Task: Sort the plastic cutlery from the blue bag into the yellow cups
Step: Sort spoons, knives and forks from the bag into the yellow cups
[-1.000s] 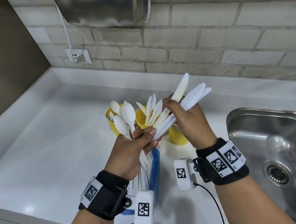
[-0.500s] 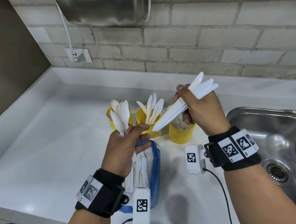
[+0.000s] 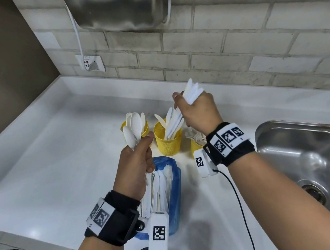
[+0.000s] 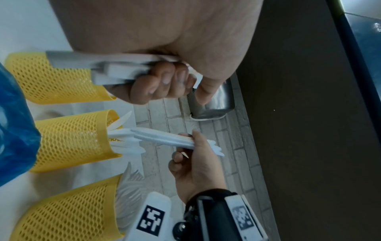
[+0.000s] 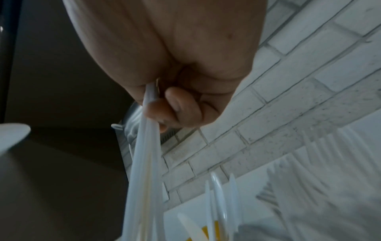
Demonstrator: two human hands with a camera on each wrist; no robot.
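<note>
Three yellow mesh cups stand in a row on the white counter: the left cup point(image 3: 125, 128) with spoons, the middle cup point(image 3: 168, 144) with knives, the right cup point(image 3: 195, 146) with forks. My right hand point(image 3: 196, 110) grips a bundle of white knives point(image 3: 192, 92) above the middle cup, their lower ends inside its mouth. My left hand point(image 3: 137, 158) grips several white spoons point(image 3: 133, 129), bowls up, in front of the left cup. The blue bag point(image 3: 174, 186) lies below my left hand with more white cutlery in it.
A steel sink point(image 3: 315, 159) is sunk into the counter at the right. A brick wall point(image 3: 233, 48) with a socket point(image 3: 91, 63) and a steel dispenser point(image 3: 119, 5) rises behind the cups. Wrist camera cables point(image 3: 238, 199) trail over the counter's front.
My right hand pulled the knives out of my left hand's bundle, swung them upright and lowered them into the middle cup. My left hand kept the spoons and barely moved.
</note>
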